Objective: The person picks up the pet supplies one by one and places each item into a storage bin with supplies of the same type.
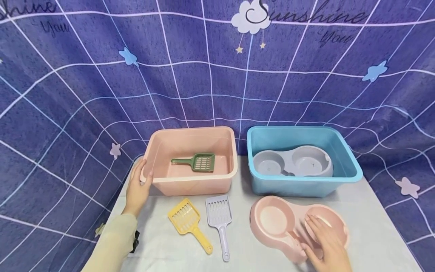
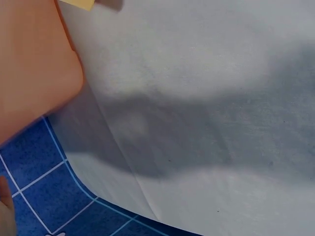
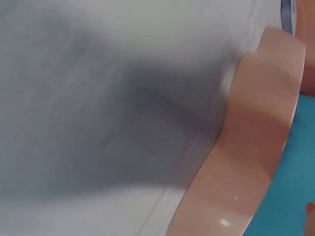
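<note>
In the head view my left hand [image 1: 138,189] is at the left end of the pink litter box [image 1: 195,185], fingers along the rim and thumb by its front corner. A green litter scoop [image 1: 202,163] lies inside that box. My right hand [image 1: 327,245] rests over the pink double pet bowl [image 1: 273,217], its fingers extended across the right-hand bowl and thumb at the front edge. The right wrist view shows the double bowl's side wall [image 3: 256,128] close up, with a fingertip [image 3: 310,209] at the lower right.
A blue litter box [image 1: 289,187] holding a grey double pet bowl [image 1: 309,162] stands behind the pink bowl. Between the hands lie a yellow scoop [image 1: 190,223] and a pale lilac scoop [image 1: 219,217] on the white-covered table [image 1: 180,257]. Patterned blue cloth [image 1: 204,87] hangs behind.
</note>
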Tool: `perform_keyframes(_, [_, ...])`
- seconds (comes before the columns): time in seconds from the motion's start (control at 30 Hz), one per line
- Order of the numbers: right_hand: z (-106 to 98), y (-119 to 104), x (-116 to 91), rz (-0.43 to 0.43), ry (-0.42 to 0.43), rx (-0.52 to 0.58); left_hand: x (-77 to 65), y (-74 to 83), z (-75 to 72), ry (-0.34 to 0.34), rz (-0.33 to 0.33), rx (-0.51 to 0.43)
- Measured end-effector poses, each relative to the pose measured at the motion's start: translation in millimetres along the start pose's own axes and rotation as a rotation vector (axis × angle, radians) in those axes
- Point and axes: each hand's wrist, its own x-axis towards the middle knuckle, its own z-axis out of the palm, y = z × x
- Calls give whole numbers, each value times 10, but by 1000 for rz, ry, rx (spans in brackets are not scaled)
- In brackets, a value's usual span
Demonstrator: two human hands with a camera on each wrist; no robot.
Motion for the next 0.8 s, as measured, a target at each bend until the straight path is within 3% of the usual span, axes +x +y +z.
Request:
perform_keyframes(0.33, [63,-372,47,27,-152,-26,-117,-63,11,47,4,-71])
perform_keyframes(0.57, [198,-426,97,-70,-89,103,-94,-32,26,58,-23,-103])
perform_keyframes(0.8, [338,-499,182,-140,-36,165,-28,15,53,58,-30,-123])
